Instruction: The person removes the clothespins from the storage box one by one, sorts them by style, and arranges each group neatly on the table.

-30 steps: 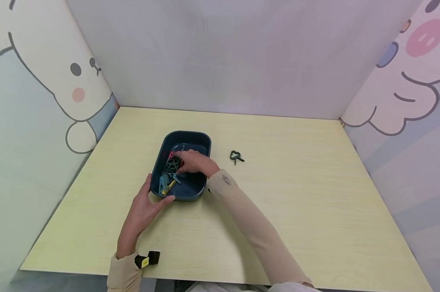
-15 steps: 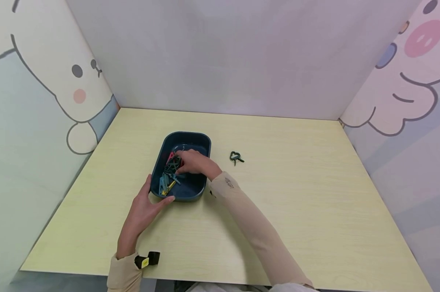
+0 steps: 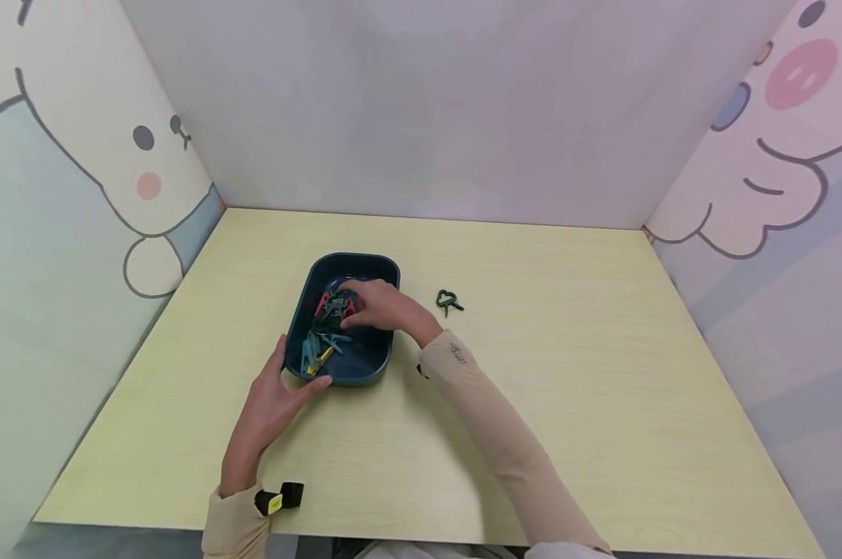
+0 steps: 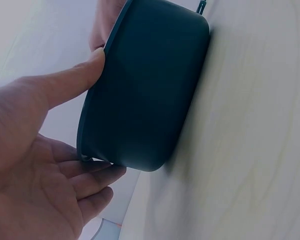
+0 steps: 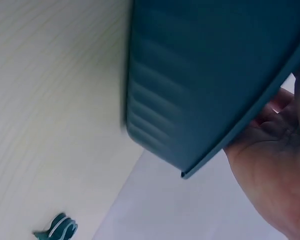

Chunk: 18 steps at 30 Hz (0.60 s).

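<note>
A dark blue bin [image 3: 367, 371] stands left of centre on the table. Several clips lie in its left part: dark green [image 3: 332, 309], red and pink [image 3: 321, 303], blue [image 3: 309, 351] and yellow [image 3: 319, 362]. My left hand [image 3: 270, 404] grips the bin's near left corner, thumb at the rim, fingers against the outside; the left wrist view shows this hand [image 4: 45, 135] too. Inside the bin my right hand [image 3: 386, 305] has thumb and fingers curled about green and red clips; its fingertips are partly hidden. In the right wrist view the bin's wall [image 5: 190, 85] hides the clips.
A single dark green clip [image 3: 449, 301] lies on the table [image 3: 568, 373] right of the bin; it shows in the right wrist view [image 5: 57, 227]. Light walls with cartoon animals enclose the table at the back and sides.
My right hand has shifted slightly right and away from the left wall of the bin, and the green and red clips at its fingers have moved. The left hand keeps its grip.
</note>
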Available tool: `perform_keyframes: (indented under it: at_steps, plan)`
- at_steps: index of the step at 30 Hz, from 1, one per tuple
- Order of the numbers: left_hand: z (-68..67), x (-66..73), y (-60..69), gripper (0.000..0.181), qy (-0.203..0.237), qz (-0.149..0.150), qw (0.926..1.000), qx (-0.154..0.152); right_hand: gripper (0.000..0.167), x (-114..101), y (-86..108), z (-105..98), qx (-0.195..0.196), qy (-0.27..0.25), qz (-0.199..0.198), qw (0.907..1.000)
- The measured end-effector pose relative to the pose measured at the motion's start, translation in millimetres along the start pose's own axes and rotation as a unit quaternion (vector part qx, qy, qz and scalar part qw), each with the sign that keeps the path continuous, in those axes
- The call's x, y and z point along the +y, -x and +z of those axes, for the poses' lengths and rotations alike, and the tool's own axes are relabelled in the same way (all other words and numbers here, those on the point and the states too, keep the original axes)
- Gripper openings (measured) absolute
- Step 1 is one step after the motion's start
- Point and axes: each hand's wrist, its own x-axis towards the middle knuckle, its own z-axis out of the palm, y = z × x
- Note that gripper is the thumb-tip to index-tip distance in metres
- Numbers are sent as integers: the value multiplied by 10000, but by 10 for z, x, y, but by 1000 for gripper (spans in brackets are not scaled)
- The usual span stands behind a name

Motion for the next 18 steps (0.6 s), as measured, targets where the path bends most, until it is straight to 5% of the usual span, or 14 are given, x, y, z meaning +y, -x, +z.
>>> perform_keyframes:
  at_steps: [18]
  plan:
    - [-9, 6, 8, 115, -44, 3, 10000, -46, 68, 118, 480, -228, 591, -902, -247, 9939]
